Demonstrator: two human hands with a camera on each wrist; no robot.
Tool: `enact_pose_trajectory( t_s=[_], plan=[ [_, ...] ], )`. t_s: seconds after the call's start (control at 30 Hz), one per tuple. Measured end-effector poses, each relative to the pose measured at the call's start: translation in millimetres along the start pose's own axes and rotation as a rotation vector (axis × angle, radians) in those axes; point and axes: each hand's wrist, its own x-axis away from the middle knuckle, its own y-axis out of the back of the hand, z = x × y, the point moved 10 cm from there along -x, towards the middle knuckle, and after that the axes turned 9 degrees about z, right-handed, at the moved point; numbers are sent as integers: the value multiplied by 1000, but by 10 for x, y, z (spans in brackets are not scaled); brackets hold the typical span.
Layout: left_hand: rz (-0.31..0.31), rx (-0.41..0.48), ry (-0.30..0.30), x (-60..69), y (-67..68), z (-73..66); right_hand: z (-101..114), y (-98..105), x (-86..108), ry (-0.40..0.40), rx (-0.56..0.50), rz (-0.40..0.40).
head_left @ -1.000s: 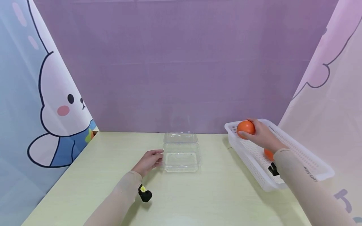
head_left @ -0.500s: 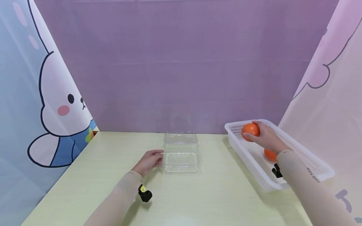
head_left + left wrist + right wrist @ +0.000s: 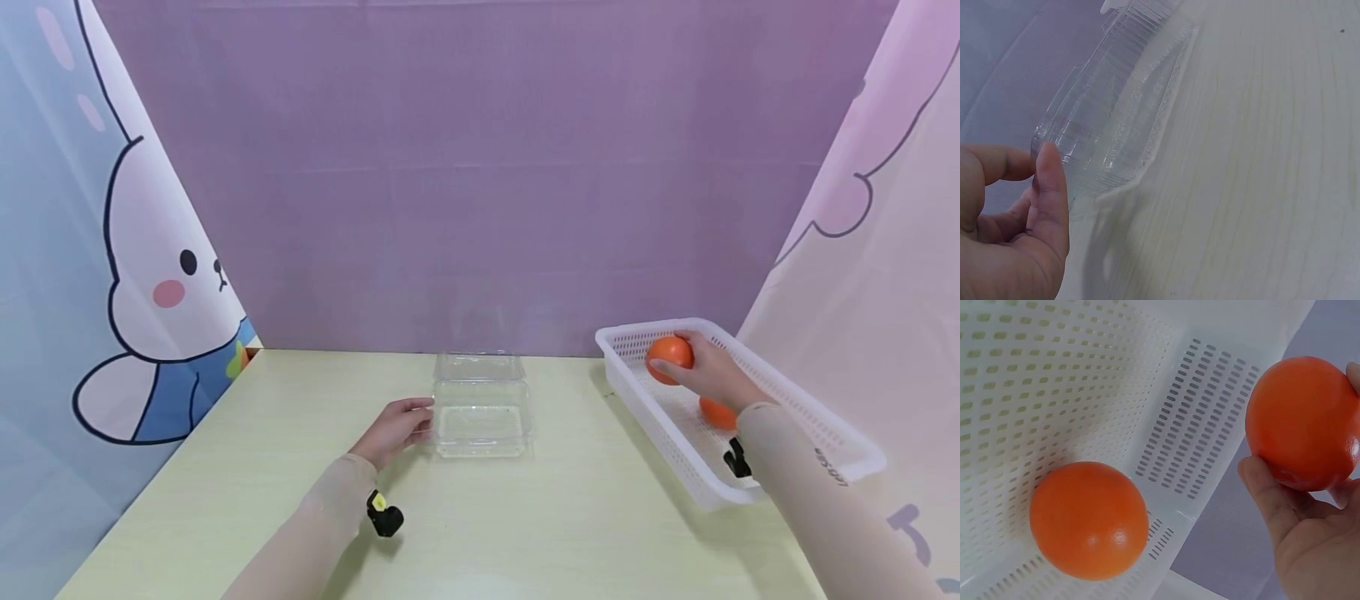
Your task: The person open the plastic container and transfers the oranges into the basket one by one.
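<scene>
My right hand (image 3: 712, 367) grips an orange (image 3: 669, 360) over the far end of a white perforated plastic basket (image 3: 660, 433). In the right wrist view the fingers curl around this smooth, bright orange (image 3: 1304, 424), which is apart from the basket floor. A second orange (image 3: 717, 412) lies in the basket, partly behind the right wrist in the head view. At the middle of the table stands a clear plastic clamshell container (image 3: 482, 417) with its lid (image 3: 480, 367) raised at the back. My left hand (image 3: 396, 429) pinches the container's left rim between thumb and finger.
A pale wooden table (image 3: 570, 517) carries the container and the basket. Behind it hangs a purple cloth (image 3: 480, 183), and printed curtains (image 3: 165, 250) flank both sides. A small black camera (image 3: 386, 517) is strapped at the left wrist.
The right hand has moved a little to the right and lower with the orange, farther over the basket. The left hand and the container have stayed in place.
</scene>
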Motion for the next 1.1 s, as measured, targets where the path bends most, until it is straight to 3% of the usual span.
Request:
enact_pose_trajectory(
  t_s=[1.1],
  plan=[
    [4, 4, 2, -16, 4, 18, -368, -153, 30, -61, -36, 63]
  ],
)
